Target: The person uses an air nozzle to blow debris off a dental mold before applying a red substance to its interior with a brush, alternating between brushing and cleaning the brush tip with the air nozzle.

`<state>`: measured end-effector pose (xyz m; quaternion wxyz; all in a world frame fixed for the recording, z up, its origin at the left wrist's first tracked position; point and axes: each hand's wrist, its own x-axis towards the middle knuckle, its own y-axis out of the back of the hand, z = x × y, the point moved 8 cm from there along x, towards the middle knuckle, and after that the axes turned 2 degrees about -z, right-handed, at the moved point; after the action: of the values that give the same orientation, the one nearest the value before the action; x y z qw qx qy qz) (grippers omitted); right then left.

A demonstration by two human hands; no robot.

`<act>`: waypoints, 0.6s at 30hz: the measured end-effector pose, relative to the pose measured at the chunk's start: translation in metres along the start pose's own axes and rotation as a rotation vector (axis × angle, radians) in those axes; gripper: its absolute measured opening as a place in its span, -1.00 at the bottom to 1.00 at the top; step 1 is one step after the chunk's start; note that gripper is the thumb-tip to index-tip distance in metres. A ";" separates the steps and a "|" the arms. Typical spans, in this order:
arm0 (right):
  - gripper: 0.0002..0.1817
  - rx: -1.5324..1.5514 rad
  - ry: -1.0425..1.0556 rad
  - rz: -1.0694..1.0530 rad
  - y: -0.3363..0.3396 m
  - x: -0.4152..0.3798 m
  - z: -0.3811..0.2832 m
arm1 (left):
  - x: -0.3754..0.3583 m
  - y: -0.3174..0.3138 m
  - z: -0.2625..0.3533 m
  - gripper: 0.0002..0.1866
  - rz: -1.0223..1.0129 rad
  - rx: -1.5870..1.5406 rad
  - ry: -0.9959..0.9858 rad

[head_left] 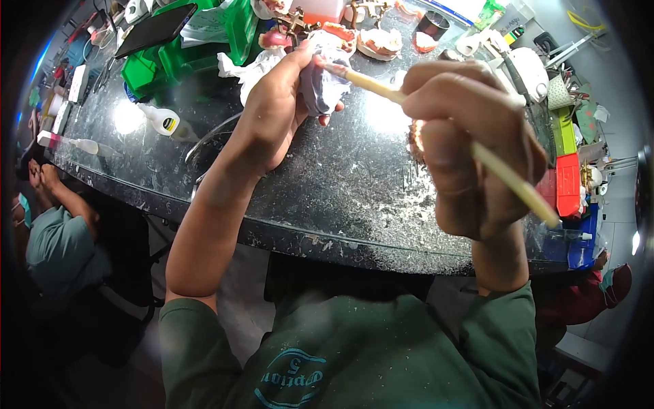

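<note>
My left hand (272, 112) is wrapped round a pale grey, lumpy mould (322, 92) and holds it above the bench. In my right hand (470, 129), close to the camera, is a slim, light-coloured brush (373, 86) gripped like a pen. Its pinkish tip meets the upper left of the mould; whether it has bristles is too small to tell. Just beyond my left hand are a crumpled white tissue (248, 73) and several dental models, one a denture on a plaster cast (379, 43). A brownish round object (414, 140) is partly hidden behind my right hand.
The dark bench (320, 184) is strewn with white dust. At the back left stands a green bin (153, 71) with a phone (156, 31) on top. A small white bottle (160, 120) lies nearer. Red (567, 184) and blue bins (582, 238) line the right; people sit at both sides.
</note>
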<state>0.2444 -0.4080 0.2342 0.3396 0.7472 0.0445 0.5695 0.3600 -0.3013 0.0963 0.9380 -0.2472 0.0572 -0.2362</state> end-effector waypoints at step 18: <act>-0.80 0.123 0.011 -0.102 -0.015 -0.005 -0.002 | 0.005 0.015 0.017 -0.54 -0.132 -0.264 0.037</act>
<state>0.2459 -0.3977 0.2216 0.3213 0.7604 0.1194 0.5517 0.3748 -0.2847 0.1034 0.8785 -0.3671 0.0886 -0.2925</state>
